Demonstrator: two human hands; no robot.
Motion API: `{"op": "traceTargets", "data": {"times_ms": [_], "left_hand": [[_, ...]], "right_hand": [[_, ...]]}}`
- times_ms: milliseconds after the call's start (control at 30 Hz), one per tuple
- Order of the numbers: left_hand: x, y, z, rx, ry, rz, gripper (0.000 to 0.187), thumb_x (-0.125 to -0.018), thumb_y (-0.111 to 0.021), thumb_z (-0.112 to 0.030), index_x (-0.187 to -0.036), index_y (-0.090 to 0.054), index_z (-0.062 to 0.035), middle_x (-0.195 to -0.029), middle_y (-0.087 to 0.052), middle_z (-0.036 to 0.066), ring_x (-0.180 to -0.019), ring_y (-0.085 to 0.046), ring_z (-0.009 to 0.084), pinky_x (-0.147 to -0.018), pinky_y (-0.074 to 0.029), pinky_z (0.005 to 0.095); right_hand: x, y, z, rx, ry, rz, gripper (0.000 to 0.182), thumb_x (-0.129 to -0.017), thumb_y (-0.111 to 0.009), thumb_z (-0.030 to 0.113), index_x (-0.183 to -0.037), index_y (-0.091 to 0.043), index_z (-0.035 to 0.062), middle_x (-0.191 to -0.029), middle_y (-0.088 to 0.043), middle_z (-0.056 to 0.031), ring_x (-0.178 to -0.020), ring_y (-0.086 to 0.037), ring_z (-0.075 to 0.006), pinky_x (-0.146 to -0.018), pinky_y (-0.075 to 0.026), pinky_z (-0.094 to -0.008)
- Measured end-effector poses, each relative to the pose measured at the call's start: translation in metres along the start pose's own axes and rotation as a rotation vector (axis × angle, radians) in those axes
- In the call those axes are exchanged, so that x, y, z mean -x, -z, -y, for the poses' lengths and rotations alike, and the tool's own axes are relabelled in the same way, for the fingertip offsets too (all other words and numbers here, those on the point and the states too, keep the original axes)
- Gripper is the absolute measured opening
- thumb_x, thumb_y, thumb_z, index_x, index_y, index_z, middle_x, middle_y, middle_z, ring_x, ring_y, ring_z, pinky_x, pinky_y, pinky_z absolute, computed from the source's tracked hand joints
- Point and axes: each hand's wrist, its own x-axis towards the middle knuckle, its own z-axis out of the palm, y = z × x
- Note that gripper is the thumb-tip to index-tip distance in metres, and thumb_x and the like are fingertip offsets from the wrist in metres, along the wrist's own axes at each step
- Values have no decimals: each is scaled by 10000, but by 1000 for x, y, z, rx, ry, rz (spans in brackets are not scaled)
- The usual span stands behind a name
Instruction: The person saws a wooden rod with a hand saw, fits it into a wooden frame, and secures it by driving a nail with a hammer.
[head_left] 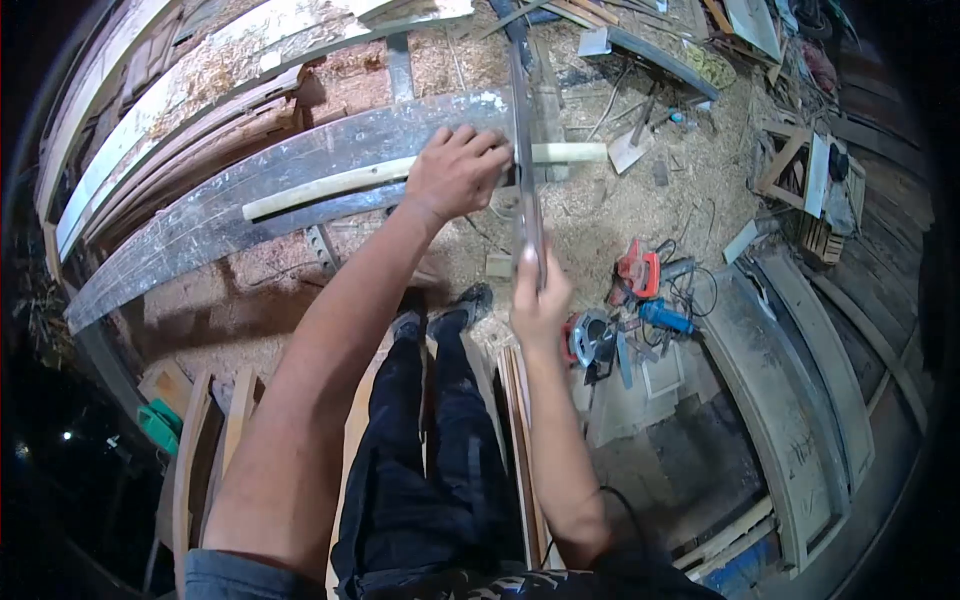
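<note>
A pale narrow wooden strip (330, 188) lies across a long grey, scuffed plank (190, 232). My left hand (458, 172) presses down on the strip with its fingers curled over it. Just right of that hand, a long thin handsaw (524, 130), seen nearly edge-on and blurred, crosses the strip. The strip's short right end (575, 152) sticks out past the blade and the plank. My right hand (540, 298) is closed around the saw's near end; the handle is mostly hidden by the fingers.
Red and blue power tools (638, 272) with cords, including a circular saw (590, 338), lie on the sawdust-covered ground at right. A flat-bladed tool (628, 150) lies farther up. Curved boards (775, 370) stand at right; stacked timber (190, 130) is at left. My feet are below the plank.
</note>
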Motion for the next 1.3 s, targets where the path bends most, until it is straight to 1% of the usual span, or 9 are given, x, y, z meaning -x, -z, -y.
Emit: {"op": "traceTargets", "data": {"times_ms": [133, 400, 467, 567, 667, 800, 867, 1133, 1300], "left_hand": [[-7, -2, 2, 7, -16, -15, 244, -831, -635, -197, -1074, -627, -192, -1094, -605, -11, -989, -559, 184, -822, -416, 340], [-3, -3, 1, 36, -19, -38, 231, -820, -649, -199, -1049, -614, -193, -1070, -582, -15, -954, -549, 194, -803, -406, 350], [-8, -2, 4, 34, -28, -29, 254, -811, -653, -188, -1064, -634, -176, -1088, -600, -12, -963, -556, 196, -804, -414, 348], [2, 1, -1, 67, -23, 9, 239, -813, -652, -191, -1051, -638, -172, -1061, -605, -10, -972, -558, 198, -808, -416, 347], [-5, -1, 0, 50, -25, -44, 183, -847, -622, -230, -1022, -627, -179, -1017, -597, -4, -980, -554, 198, -818, -409, 351], [-15, -5, -4, 126, 193, -34, 230, -907, -510, -226, -1078, -623, -123, -1197, -578, 110, -1163, -519, 270, -977, -372, 434], [-39, -21, -7, 63, 821, -541, 361, -939, -500, -251, -1244, -609, -90, -1362, -533, 142, -1358, -409, 291, -1130, -270, 473], [-56, -20, -17, -118, 926, -175, 450, -918, -486, -364, -1262, -608, -101, -1347, -559, 86, -1368, -400, 250, -1180, -156, 541], [-58, -11, -18, -96, 922, -35, 489, -889, -500, -374, -1289, -580, -104, -1373, -532, 63, -1372, -379, 251, -1185, -141, 547]], "right_hand": [[69, 14, -17, 29, 245, -168, 388, -1001, -514, 211, -1317, -578, -4, -929, -693, -152, -731, -626, -147, -670, -505, -298], [34, 4, -13, -2, 67, -104, 409, -998, -521, 231, -1312, -569, -26, -849, -680, -172, -698, -632, -192, -637, -498, -341], [65, 9, -48, 50, 387, -173, 419, -993, -528, 227, -1314, -563, -41, -834, -669, -173, -702, -629, -194, -651, -501, -353], [14, 7, -14, 40, -59, -12, 436, -983, -535, 216, -1319, -555, -61, -888, -687, -199, -786, -677, -214, -720, -523, -352], [-22, -7, -20, 0, 136, -105, 462, -968, -558, 229, -1320, -552, -71, -929, -697, -224, -875, -705, -234, -769, -529, -348], [-22, -6, -10, -58, 114, -84, 489, -957, -575, 246, -1312, -551, -90, -946, -698, -248, -908, -713, -260, -775, -532, -352], [-24, -11, -19, -23, 269, -198, 509, -952, -587, 268, -1300, -554, -102, -929, -694, -254, -896, -713, -271, -774, -531, -357], [-17, -11, -25, 119, 178, -188, 544, -937, -652, 285, -1295, -516, -101, -1010, -685, -233, -909, -692, -261, -757, -525, -347], [11, -23, -5, -204, -142, -267, 391, -920, -708, 238, -1123, -465, 7, -773, -640, -110, -698, -618, -157, -636, -487, -304]]}}
